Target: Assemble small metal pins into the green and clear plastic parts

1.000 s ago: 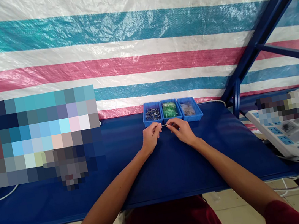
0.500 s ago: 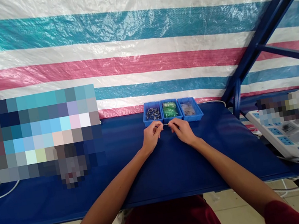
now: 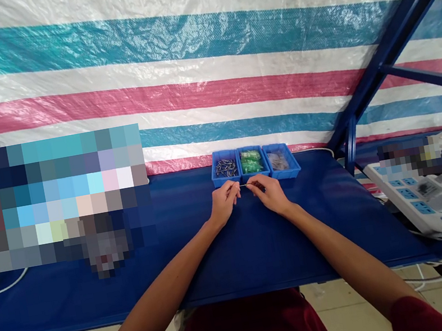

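Observation:
In front of three small blue bins, a screw (image 3: pixel 243 185), thin and metallic, spans the gap between my hands. My left hand (image 3: pixel 225 199) pinches one end, and my right hand (image 3: pixel 267 191) pinches the other with thumb and forefinger. Both hands are slightly above the blue tabletop, and the screw's ends are hidden by the fingers. The left bin (image 3: pixel 215 180) holds many loose dark and silvery screws (image 3: pixel 225 168). Green plastic pieces (image 3: pixel 251 161) fill the middle bin (image 3: pixel 262 174). Clear small plastic packets (image 3: pixel 277 161) lie in the right bin (image 3: pixel 295 167).
Blue table (image 3: pixel 253 251) extends to both sides. A white power strip (image 3: pixel 418 205) with cables lies at the right, beside a blue metal post (image 3: pixel 350 151). Striped plastic sheeting (image 3: pixel 208 91) hangs behind. The left area is pixelated.
My right hand's fingertips have shifted slightly left along the screw; my left hand has barely moved. Another person's hand at the right edge has left the view.

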Demonstrator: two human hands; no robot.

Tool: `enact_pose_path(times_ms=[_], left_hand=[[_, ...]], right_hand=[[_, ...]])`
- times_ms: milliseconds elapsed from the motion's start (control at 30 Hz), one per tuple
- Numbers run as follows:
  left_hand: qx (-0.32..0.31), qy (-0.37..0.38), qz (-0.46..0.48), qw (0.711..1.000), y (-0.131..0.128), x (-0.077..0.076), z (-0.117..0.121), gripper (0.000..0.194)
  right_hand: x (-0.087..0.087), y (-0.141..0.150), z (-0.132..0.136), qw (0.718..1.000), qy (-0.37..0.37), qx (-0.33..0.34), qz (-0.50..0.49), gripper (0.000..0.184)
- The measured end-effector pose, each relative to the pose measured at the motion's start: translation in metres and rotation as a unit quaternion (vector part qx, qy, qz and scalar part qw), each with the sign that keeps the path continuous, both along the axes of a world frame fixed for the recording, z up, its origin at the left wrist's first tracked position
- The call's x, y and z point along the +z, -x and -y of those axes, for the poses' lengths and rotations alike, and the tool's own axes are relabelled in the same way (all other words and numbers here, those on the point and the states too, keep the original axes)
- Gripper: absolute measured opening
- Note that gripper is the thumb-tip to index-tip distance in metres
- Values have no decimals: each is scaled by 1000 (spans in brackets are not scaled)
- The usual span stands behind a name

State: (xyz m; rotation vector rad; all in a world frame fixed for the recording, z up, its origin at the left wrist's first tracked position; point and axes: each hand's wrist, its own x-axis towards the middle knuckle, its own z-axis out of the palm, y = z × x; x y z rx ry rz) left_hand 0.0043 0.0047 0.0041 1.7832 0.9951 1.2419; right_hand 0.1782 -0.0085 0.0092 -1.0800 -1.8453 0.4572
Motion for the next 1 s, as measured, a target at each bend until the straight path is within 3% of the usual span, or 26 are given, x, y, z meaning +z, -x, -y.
enact_pose_path(times_ms=[267, 500, 700, 1000], left_hand=[[8, -17, -12, 1000, 1, -1, -1, 27], [8, -19, -18, 1000, 1, -1, -1, 30], [6, -14, -4, 1000, 1, -2, -1, 32], [46, -81, -15, 995, -1, -1, 0, 27]], right_hand=[[2, -1, 0, 1000, -9, -10, 25, 37], [0, 1, 0, 1000, 9, -13, -22, 28], [3, 0, 2, 1000, -12, -7, -4, 31], [1, -1, -1, 999, 0, -14, 34, 36]])
